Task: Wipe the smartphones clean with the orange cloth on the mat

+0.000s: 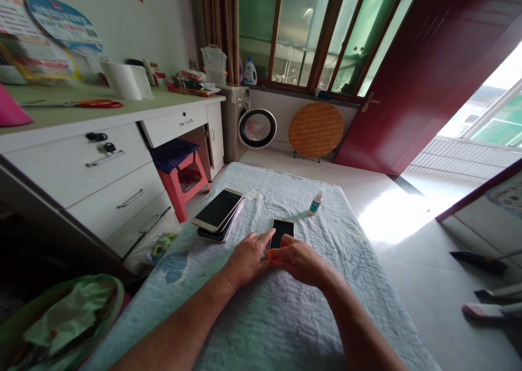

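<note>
A smartphone (282, 230) with a dark screen and light frame lies face up on the cloth-covered table (253, 186). My left hand (248, 258) holds it at its left edge, with a fingertip reaching onto the screen side. Pinched in my right hand (304, 259) is an orange cloth (275, 256), pressed against the phone's near end; the fingers hide part of both. To the left rests a stack of several phones (219, 210), its top one gold-framed with a black screen. Beyond the phone, on the right, stands a small clear spray bottle (316, 202) with a blue label.
Left of the table are a white desk (110, 169) with drawers, a red stool (183, 180) and a green waste bin (118, 300). Farther back stand a washing machine (234, 126) with its door open and a round wooden tabletop (316, 129). A red door (391, 77) is at right.
</note>
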Demonstrator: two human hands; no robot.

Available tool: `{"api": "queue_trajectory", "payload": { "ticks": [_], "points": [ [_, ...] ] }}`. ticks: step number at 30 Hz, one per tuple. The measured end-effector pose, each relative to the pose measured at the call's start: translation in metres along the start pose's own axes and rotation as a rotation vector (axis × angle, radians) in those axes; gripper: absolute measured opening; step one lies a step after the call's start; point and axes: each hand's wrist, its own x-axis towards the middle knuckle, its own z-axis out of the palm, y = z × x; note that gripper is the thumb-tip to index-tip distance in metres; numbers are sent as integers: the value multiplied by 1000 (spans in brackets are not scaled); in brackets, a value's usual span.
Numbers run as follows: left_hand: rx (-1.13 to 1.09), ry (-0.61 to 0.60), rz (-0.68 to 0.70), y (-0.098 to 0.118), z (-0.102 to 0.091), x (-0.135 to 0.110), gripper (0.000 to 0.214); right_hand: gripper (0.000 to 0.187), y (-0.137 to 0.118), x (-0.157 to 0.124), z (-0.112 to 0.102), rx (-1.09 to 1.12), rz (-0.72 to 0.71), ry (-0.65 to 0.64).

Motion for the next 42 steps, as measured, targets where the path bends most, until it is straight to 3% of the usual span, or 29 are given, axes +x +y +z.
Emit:
{"api": "queue_trajectory", "payload": {
  "ticks": [6,9,12,17,21,26,31,35,42],
  "points": [
    [2,-3,16,2,-2,1,73,24,15,7,6,-6,162,246],
    [-8,4,29,3,-3,0,74,27,19,9,9,7,172,295],
    [-9,3,34,3,-3,0,73,26,15,10,11,12,98,255],
    [10,21,47,0,1,1,58,25,2,7,8,49,-26,70],
    [56,15,81,-2,2,1,44,27,1,-1,-4,63,-12,-32],
    [82,2,68,0,0,1,48,34,12,-12,-21,99,52,-83],
    [80,-4,61,0,-1,1,48,38,12,-14,-25,105,75,-98],
    [60,8,76,-2,0,1,46,32,3,-5,-13,60,6,-51],
    [54,12,88,-4,1,1,44,23,-5,3,3,55,9,22]
  ]
}}
